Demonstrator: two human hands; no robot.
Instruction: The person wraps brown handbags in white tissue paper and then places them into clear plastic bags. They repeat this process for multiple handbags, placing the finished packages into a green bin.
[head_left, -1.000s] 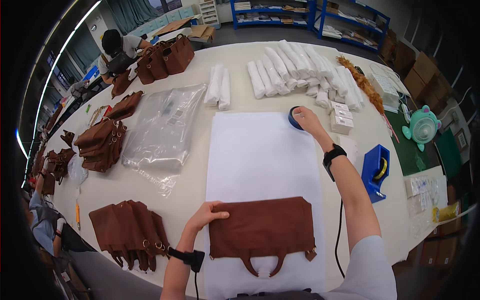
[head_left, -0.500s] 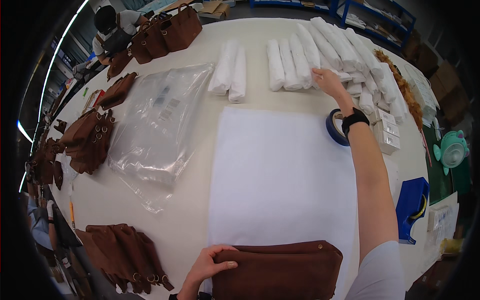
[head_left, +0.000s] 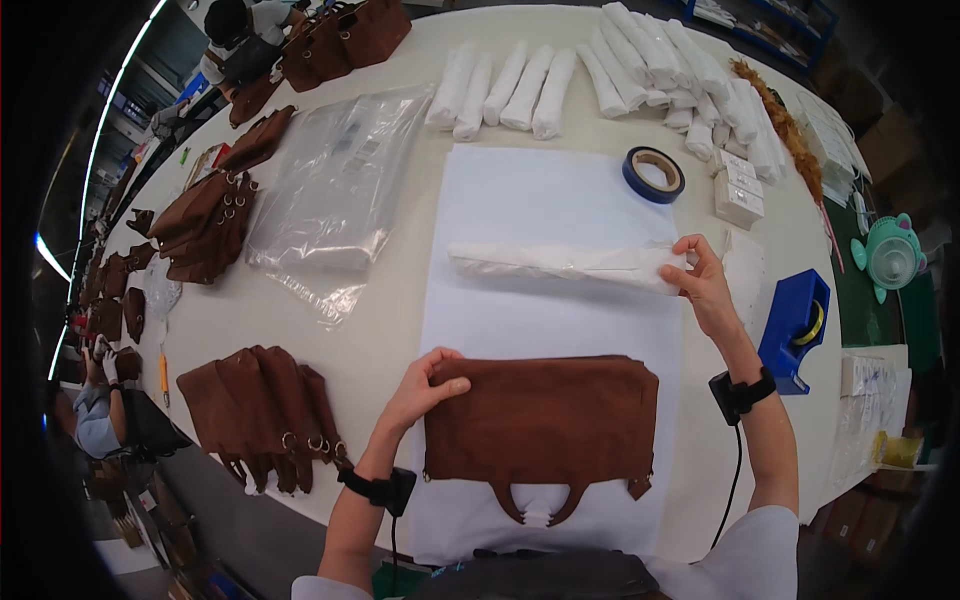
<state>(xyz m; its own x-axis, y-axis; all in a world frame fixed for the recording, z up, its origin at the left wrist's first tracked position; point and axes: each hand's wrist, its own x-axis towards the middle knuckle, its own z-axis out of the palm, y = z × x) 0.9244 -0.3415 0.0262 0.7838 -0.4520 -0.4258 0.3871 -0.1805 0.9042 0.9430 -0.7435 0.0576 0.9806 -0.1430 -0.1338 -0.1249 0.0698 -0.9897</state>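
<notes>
A brown leather handbag [head_left: 540, 420] lies flat on a large white paper sheet [head_left: 550, 335], its handles toward me. My left hand [head_left: 425, 390] grips the bag's far left corner, thumb on top and fingers partly hidden behind the edge. My right hand [head_left: 705, 285] pinches the right end of a white paper-wrapped roll [head_left: 560, 262], held crosswise over the sheet beyond the bag. Black bands with small boxes and cables sit on both wrists. A roll of dark blue tape [head_left: 653, 175] rests on the sheet's far right corner.
White rolls [head_left: 675, 70] are piled at the back. Clear plastic bags [head_left: 335, 180] and a stack of brown bags [head_left: 260, 415] lie to the left. On the right stand small white boxes [head_left: 738, 190], a blue tape dispenser [head_left: 795, 330] and a green fan [head_left: 890, 255]. Another person [head_left: 245, 40] works at the far left.
My right hand has come back from the pile with a white roll, now over the sheet. The handbag shows more fully, with my left hand still at its corner. The view has shifted.
</notes>
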